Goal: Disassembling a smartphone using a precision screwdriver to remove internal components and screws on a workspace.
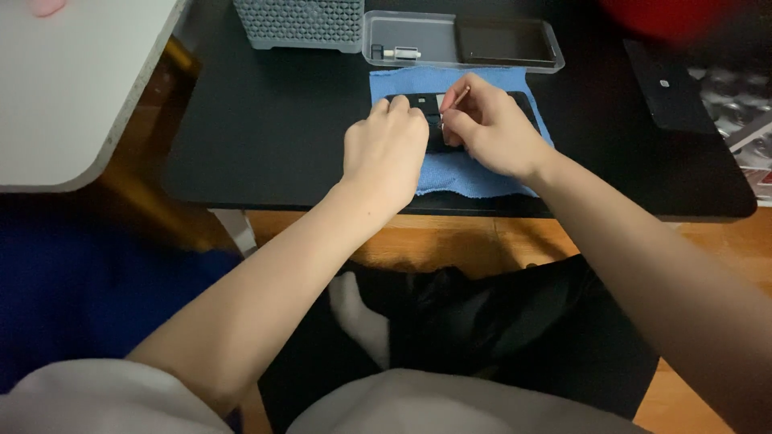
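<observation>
- My left hand point(384, 149) presses curled fingers on the black device point(430, 120), which lies on the blue cloth point(458, 173).
- My right hand point(490, 124) pinches a thin stick point(460, 96) over the device.
- Clear tray point(462, 40) behind.

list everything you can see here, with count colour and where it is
black device: 1, black, lying flat on the blue cloth, mostly hidden under both hands
thin tool: 1, reddish-brown, pinched in the right hand's fingers over the device
blue cloth: 1, blue, spread near the front edge of the black table
clear plastic case: 1, transparent, open at the table's back, a small white part inside
grey perforated box: 1, grey, back of table left of the case
black table: 1, black, centre
white table: 1, white, upper left
left hand: 1, resting on the device's left end
right hand: 1, holding the tool
</observation>
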